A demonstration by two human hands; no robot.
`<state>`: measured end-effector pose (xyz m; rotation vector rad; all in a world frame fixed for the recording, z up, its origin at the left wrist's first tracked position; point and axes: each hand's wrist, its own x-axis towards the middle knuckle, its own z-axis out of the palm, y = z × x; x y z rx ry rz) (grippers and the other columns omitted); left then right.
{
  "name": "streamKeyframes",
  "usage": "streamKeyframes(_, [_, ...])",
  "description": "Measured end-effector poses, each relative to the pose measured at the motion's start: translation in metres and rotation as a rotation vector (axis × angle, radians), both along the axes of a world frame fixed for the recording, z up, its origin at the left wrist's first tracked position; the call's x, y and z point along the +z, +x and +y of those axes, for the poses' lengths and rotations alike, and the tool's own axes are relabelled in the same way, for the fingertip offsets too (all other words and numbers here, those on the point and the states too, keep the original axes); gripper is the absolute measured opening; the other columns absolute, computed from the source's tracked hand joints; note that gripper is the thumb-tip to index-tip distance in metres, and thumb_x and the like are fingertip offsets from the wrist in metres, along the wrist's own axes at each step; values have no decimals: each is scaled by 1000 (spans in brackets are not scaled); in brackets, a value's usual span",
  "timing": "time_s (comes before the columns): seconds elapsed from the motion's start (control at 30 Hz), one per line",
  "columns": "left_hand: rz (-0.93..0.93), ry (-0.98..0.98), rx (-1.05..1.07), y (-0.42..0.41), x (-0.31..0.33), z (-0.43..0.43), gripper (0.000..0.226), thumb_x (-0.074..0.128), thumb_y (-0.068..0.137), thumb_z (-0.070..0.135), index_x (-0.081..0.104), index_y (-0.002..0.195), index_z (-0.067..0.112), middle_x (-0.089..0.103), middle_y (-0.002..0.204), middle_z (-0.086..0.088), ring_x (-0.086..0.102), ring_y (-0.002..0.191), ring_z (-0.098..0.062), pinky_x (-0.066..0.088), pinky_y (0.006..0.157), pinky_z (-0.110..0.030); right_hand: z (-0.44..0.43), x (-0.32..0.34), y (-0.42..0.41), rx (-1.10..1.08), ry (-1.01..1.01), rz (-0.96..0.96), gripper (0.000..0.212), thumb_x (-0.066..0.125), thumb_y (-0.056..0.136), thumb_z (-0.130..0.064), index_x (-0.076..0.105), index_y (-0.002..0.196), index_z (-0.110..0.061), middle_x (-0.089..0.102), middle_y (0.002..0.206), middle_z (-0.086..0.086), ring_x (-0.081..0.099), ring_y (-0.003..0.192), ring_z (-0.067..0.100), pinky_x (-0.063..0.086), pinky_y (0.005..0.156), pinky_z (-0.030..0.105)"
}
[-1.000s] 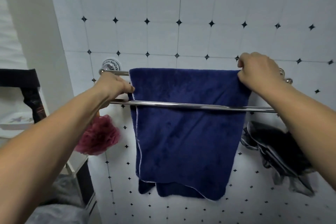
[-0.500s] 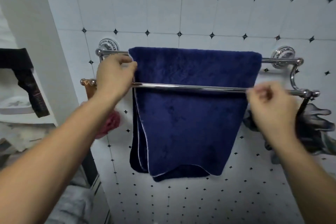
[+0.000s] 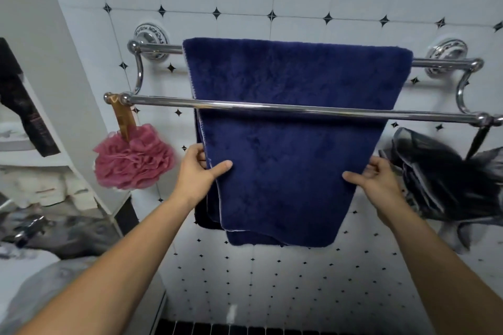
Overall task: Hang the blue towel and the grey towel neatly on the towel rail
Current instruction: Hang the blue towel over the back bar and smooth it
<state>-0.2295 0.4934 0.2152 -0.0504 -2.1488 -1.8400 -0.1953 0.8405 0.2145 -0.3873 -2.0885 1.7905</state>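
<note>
We see the left hand (image 3: 200,171) pinching the left side edge of the dark blue plush towel (image 3: 294,128), thumb pressed on the front face and the fingers tucked behind the fabric. The right hand (image 3: 374,181) grips the towel's right side edge at about the same height, thumb laid across the front, fingers curled round the back. Both forearms reach up from the bottom corners of the view.

The blue towel is draped over the rear bar of the chrome double towel rail (image 3: 272,107), nearest the wall, and hangs down behind the front bar, which crosses its upper part. Its layers show at the left edge with a pale stitched hem, and the bottom edges hang slightly uneven.

From the rail's left end a pink mesh bath sponge (image 3: 133,158) dangles on a brown strap, just beside the left hand. From the right end hangs a dark grey and black netted bundle (image 3: 446,177), close to the right hand. We cannot make out a grey towel with any certainty, though blurred grey fabric (image 3: 73,234) lies at the lower left, well apart from the rail
</note>
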Motion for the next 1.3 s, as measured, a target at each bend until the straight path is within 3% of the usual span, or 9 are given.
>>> streamKeyframes(0.13, [5,57,-25,-14,-21,-8,13,80,78,11,73,88,6,76,89,-8,69,78,-19,59,79,-42,4,-1,3,92,-13,-6,43,78,74,0,62,109,-18,68,101,-9,66,88,9,53,69,25])
streamKeyframes(0.33, [-126,11,10,-5,-60,-17,66,82,69,39,43,70,-14,51,67,-11,48,63,-21,50,61,-48,15,-24,8,117,-57,-86,24,77,77,-9,69,96,-21,73,96,-8,70,90,18,54,69,27])
streamKeyframes(0.5, [-221,94,-89,18,-79,-4,19,69,89,13,66,91,-5,74,87,-20,70,77,-26,58,74,-46,20,-45,21,86,24,-223,39,75,82,-15,61,119,-15,67,113,5,64,94,21,51,86,40])
streamKeyframes(0.63, [-197,200,-193,33,-66,2,24,54,93,-8,66,107,7,77,101,-4,73,92,-13,56,75,-20,12,-44,32,-51,699,-546,50,68,78,-54,58,110,-16,66,100,3,63,82,24,56,73,40])
streamKeyframes(0.77, [-251,84,-253,41,-70,-9,49,39,80,-24,69,103,6,76,89,-8,72,85,-18,55,73,-21,-62,-26,55,150,1168,-701,35,56,84,-57,56,78,-22,63,74,-5,62,69,15,46,56,27])
streamKeyframes(0.87, [-298,-28,-298,53,-78,-9,39,42,80,-21,69,84,8,62,68,-3,59,65,-10,49,63,-17,-133,-33,49,411,1074,-561,40,63,82,-54,60,77,-14,65,77,-2,65,75,19,44,55,27])
streamKeyframes(0.97, [-320,-38,-333,66,-90,-5,32,53,83,-6,64,65,18,58,66,-2,53,67,-15,48,71,-32,-189,-50,40,570,1068,-537,46,63,80,-60,56,91,-15,59,89,0,57,81,22,45,68,32])
streamKeyframes(1.1, [-312,66,-289,80,-105,-4,21,52,96,0,62,79,8,63,77,-8,59,78,-21,54,87,-40,-212,-82,42,506,1076,-457,33,60,87,-48,54,84,-15,61,90,6,60,85,28,39,64,31])
streamKeyframes(1.3, [-364,150,-195,96,-120,-13,25,38,104,22,47,105,-1,53,90,-12,50,84,-25,50,86,-54,-201,-90,61,584,780,-374,10,68,81,-28,64,75,-21,68,79,-4,65,79,17,56,74,37])
